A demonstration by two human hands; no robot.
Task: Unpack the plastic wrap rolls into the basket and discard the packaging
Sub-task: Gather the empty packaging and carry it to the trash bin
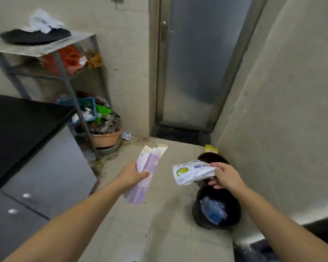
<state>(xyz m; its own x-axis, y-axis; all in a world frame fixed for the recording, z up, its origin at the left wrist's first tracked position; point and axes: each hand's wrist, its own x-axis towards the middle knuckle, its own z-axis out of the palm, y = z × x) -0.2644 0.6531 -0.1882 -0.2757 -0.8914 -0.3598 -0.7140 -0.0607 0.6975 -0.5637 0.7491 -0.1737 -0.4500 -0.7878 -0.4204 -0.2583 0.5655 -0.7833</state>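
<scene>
Right hand (224,176) pinches crumpled wrapper (192,173) above black bin (215,210); left hand (134,173) clamps purple cartons (147,173) — off-centre release drops wrapper onto floor (159,214).

- Our left hand (135,174) grips flattened purple boxes (146,176).
- Our right hand (225,176) pinches crumpled white packaging (191,172) above a black bin (216,208) on the floor (165,214).
</scene>
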